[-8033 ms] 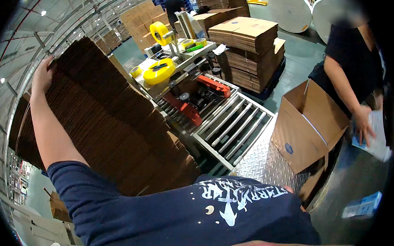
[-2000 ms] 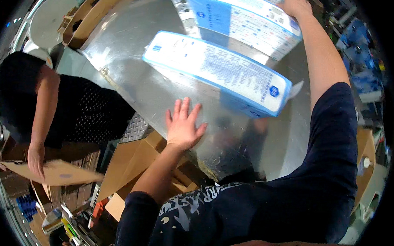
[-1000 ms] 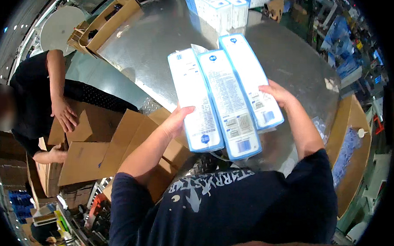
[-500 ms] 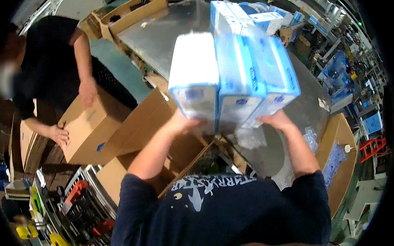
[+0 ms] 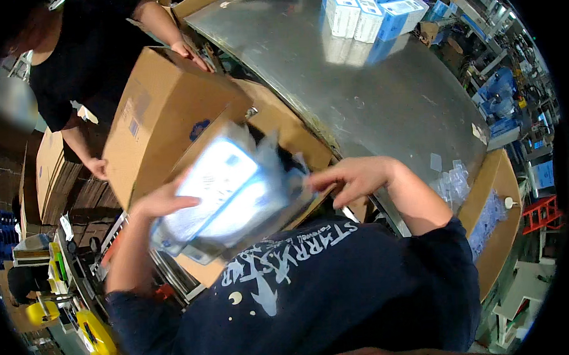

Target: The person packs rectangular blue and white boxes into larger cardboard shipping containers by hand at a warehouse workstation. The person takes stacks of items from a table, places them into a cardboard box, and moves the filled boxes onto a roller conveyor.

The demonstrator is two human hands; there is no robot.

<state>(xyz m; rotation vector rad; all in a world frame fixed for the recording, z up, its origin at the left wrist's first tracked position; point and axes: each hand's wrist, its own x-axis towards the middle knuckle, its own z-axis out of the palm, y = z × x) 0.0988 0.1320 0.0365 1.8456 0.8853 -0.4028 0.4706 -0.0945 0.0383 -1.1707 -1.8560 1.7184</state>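
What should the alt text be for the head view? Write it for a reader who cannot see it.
A person's left hand and right hand hold a motion-blurred stack of white-and-blue boxes close to the chest. Behind it a co-worker grips an open cardboard carton, and more blue-and-white boxes stand on a metal table.

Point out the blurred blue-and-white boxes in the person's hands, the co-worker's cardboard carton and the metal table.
blue-and-white boxes (image 5: pixel 225 189), head view, white top face.
cardboard carton (image 5: pixel 161 116), head view, side panel.
metal table (image 5: pixel 383 103), head view, bare top.
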